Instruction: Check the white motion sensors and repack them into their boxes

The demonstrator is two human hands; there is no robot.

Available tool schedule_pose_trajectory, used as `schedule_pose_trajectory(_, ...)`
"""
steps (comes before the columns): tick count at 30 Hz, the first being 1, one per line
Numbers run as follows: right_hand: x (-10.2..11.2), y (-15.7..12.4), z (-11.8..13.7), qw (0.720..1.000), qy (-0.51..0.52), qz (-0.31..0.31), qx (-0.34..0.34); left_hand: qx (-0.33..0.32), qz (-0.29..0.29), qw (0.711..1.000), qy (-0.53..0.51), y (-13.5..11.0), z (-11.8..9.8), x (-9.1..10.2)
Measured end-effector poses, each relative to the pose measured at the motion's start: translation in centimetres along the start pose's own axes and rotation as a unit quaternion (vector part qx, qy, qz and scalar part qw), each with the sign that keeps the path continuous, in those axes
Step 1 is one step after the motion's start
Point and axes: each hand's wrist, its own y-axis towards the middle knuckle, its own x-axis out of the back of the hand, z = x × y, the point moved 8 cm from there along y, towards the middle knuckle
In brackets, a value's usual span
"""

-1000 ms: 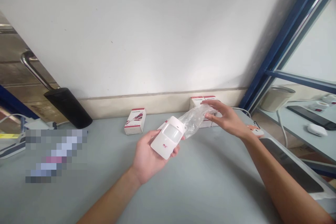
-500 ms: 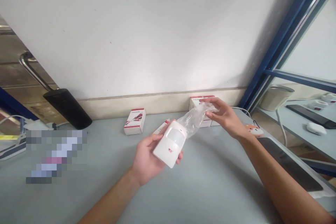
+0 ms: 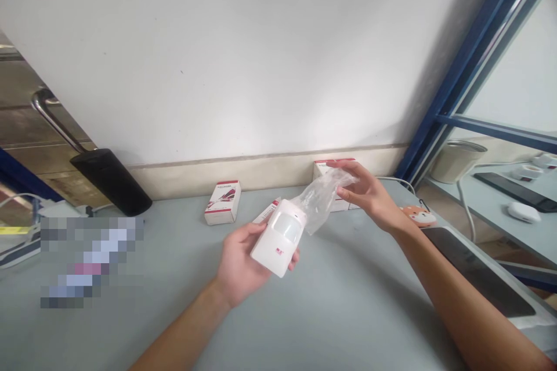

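Observation:
My left hand (image 3: 239,261) is closed around a white motion sensor (image 3: 279,239), which has a curved, milky window and a small red logo on its front. The sensor is tilted, its top pointing up and right. In my right hand (image 3: 363,191) a clear plastic bag (image 3: 319,203) is pinched between thumb and fingers. The bag hangs toward the sensor's upper end; whether they touch I cannot tell. Behind the sensor a red-and-white printed piece (image 3: 267,211) is partly hidden.
A small white-and-red box (image 3: 223,202) stands on the grey table (image 3: 331,313). More such boxes (image 3: 322,168) are behind my right hand. A black cylinder (image 3: 111,181) leans at left. A dark tablet-like panel (image 3: 478,269) and an orange animal-face item (image 3: 418,216) lie at right, beside a blue frame (image 3: 461,64).
The sensor and my left hand have shifted slightly left. My right hand has moved a little left and down, with the bag still in its fingers.

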Motion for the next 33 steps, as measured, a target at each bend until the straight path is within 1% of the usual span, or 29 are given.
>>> schedule_pose_trajectory(2,0.2,0.0,-0.7,0.999,0.008,-0.04,-0.001,-0.011,0.001,1.0,-0.011,0.1,-0.3,0.3)
schedule_pose_trajectory(5,0.7,-0.3,-1.5,0.987,0.023,-0.16,0.014,-0.032,0.002,0.999,-0.018,0.1,-1.0,0.7)
schedule_pose_trajectory(7,0.2,-1.0,-1.8,0.974,0.019,-0.226,0.014,-0.048,0.009,0.999,-0.021,0.0,-1.4,0.6)
schedule_pose_trajectory(8,-0.5,-1.2,-1.9,0.972,0.014,-0.235,0.005,-0.056,0.015,0.998,-0.021,-0.1,-1.6,0.4)
schedule_pose_trajectory(9,-1.4,-1.4,-2.0,0.974,0.008,-0.226,-0.011,-0.063,0.02,0.998,-0.021,-0.2,-1.8,0.3)
schedule_pose_trajectory(10,-2.5,-1.6,-2.0,0.978,0.004,-0.205,-0.03,-0.068,0.025,0.997,-0.021,-0.2,-2.0,0.1)
schedule_pose_trajectory(12,-4.7,-1.9,-2.0,0.987,0.001,-0.147,-0.065,-0.076,0.029,0.997,-0.016,-0.3,-2.2,-0.1)
schedule_pose_trajectory(13,-5.6,-2.2,-1.8,0.99,-0.004,-0.12,-0.07,-0.077,0.028,0.997,-0.012,-0.4,-2.3,-0.2)
schedule_pose_trajectory(14,-6.4,-2.4,-1.4,0.993,-0.018,-0.097,-0.061,-0.079,0.027,0.997,-0.005,-0.4,-2.4,-0.2)
schedule_pose_trajectory(15,-7.0,-2.5,-0.9,0.995,-0.05,-0.078,-0.036,-0.081,0.025,0.996,0.002,-0.4,-2.4,-0.2)
schedule_pose_trajectory(16,-7.4,-2.7,-0.3,0.993,-0.101,-0.062,-0.004,-0.082,0.025,0.996,0.01,-0.4,-2.5,-0.2)
schedule_pose_trajectory(17,-7.7,-2.9,0.2,0.985,-0.164,-0.055,0.03,-0.084,0.025,0.996,0.018,-0.4,-2.5,-0.2)
schedule_pose_trajectory(19,-7.8,-3.3,0.9,0.953,-0.283,-0.068,0.078,-0.087,0.028,0.995,0.038,-0.4,-2.6,-0.2)
schedule_pose_trajectory(21,-7.4,-3.5,1.2,0.93,-0.344,-0.098,0.088,-0.087,0.031,0.994,0.065,-0.4,-2.5,-0.3)
schedule_pose_trajectory(24,-6.6,-3.4,1.5,0.923,-0.353,-0.129,0.085,-0.087,0.034,0.989,0.111,-0.4,-2.4,-0.5)
schedule_pose_trajectory(27,-6.4,-3.2,1.6,0.92,-0.36,-0.13,0.084,-0.086,0.027,0.984,0.156,-0.5,-2.2,-0.4)
schedule_pose_trajectory(33,-7.0,-3.3,2.1,0.894,-0.408,-0.118,0.143,-0.083,-0.005,0.973,0.216,-0.5,-1.9,0.1)
